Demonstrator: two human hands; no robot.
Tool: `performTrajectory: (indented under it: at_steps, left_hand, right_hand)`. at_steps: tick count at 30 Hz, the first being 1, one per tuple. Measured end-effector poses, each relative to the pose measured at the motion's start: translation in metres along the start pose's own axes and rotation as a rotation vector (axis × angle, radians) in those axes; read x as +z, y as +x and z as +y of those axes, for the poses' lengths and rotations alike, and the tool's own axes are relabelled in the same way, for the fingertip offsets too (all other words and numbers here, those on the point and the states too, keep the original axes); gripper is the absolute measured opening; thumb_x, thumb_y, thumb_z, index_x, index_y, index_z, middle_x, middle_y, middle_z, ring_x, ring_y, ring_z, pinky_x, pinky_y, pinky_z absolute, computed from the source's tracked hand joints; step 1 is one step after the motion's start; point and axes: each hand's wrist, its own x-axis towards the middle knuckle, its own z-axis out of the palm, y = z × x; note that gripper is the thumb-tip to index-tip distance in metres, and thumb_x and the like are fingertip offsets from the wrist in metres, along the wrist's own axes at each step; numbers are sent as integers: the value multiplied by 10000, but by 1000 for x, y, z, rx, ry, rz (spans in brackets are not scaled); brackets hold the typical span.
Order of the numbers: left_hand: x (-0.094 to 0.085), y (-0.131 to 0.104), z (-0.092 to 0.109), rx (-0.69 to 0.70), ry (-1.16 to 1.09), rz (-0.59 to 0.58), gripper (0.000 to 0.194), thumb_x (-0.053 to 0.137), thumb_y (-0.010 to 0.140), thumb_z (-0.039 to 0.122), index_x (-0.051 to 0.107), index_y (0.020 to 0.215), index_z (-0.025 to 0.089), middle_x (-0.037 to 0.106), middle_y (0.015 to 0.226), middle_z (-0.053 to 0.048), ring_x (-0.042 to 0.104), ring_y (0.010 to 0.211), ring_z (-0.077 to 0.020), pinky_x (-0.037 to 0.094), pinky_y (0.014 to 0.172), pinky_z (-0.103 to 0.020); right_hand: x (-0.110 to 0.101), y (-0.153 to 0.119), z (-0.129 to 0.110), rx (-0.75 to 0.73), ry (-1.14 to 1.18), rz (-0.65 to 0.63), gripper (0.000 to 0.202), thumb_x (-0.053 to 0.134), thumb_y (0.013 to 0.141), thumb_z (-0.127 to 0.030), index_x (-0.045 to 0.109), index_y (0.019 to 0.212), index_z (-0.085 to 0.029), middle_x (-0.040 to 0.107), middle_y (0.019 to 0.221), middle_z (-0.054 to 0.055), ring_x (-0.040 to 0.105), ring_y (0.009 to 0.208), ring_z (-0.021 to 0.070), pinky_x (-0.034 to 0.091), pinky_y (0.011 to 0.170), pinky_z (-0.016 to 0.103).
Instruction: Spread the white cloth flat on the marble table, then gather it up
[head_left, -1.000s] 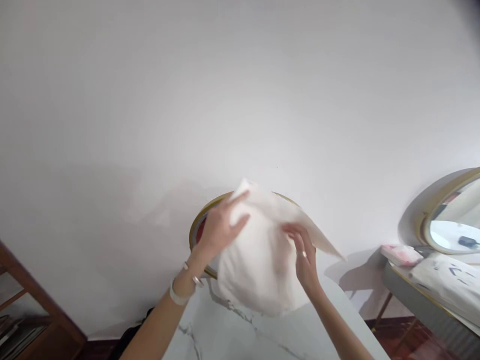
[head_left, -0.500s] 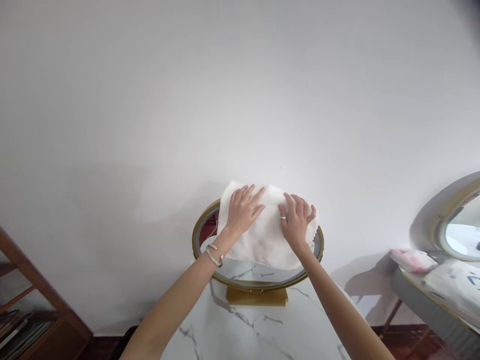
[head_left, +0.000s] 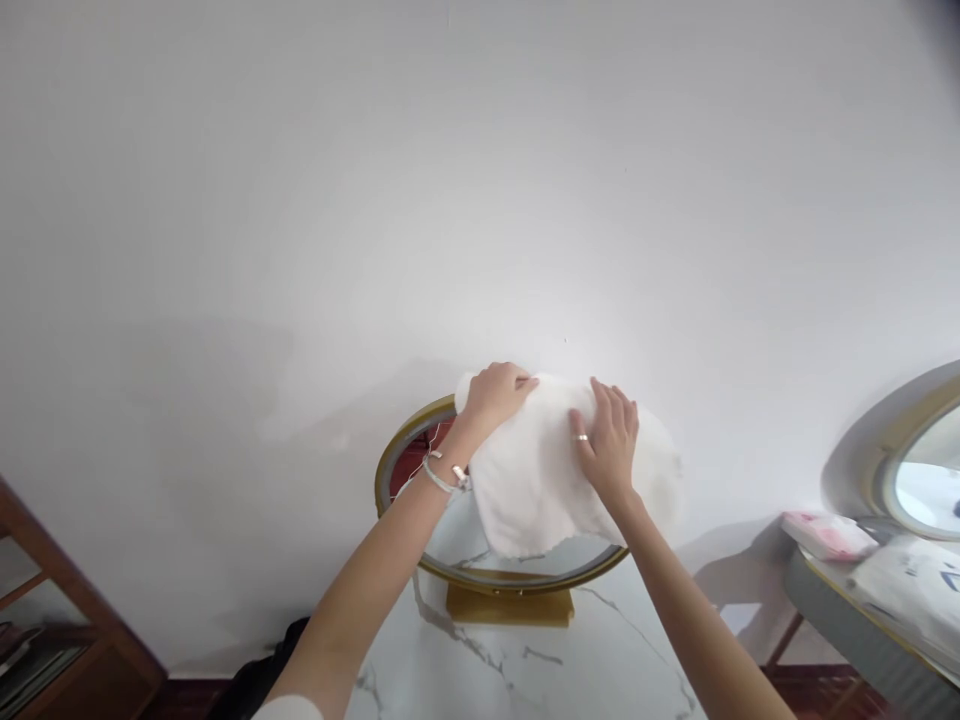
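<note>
Along the upper rim of an oval, gold-framed mirror [head_left: 454,530], a white cloth [head_left: 525,480] is draping over the edge and covering much of the glass. Its lower border is hanging unevenly short of the bottom rim near the middle, while its right end is reaching out past the frame and showing a little blurred. The left hand [head_left: 496,392] is curling over the cloth near the top of the frame, its grip narrow and apparently holding the fabric there. The right hand [head_left: 611,440] is resting on the cloth farther to the right, its grip wider, with the thumb standing apart from the fingers. A gold base [head_left: 510,605] is supporting the mirror on the marbled surface [head_left: 480,680], and the left part of the glass is lying uncovered beside the left forearm.

The step in hand seems to be working the cloth along the mirror's upper edge, both hands sharing the job. What the next move is calling for, as I judge it, is steady, light pressure: the left grip keeping the fabric gathered, the right gathering in the loose end, and neither hand pushing hard enough to tip the mirror back toward the wall [head_left: 480,200].
</note>
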Motion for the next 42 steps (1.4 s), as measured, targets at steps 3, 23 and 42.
performTrajectory:
  at_steps: [3,23,42]
  left_hand:
    - [-8,-25,-30,-69,-135,108,311,462,916,389,705,863,203,717,833,0,659,805,-160,486,713,-294]
    - [43,-15,-1,627,62,179,240,460,937,173,617,1114,213,671,1170,18,554,1159,-135,410,977,-300]
    - [51,-89,-114,75,-197,830,268,524,912,267,624,1157,223,678,1142,-62,604,1105,-185,495,933,-376]
  right_hand:
    - [14,20,-18,-88,-4,-101,366,363,947,-378,559,1194,-195,654,1067,80,550,1039,231,345,1004,472]
    - [4,-29,-17,-76,43,176,449,505,888,-307,433,1315,-190,551,1249,141,475,1202,267,369,1000,479]
    - [69,-3,-80,-719,-16,1,486,392,923,-125,356,1408,-123,478,1395,128,322,1363,238,289,1117,460]
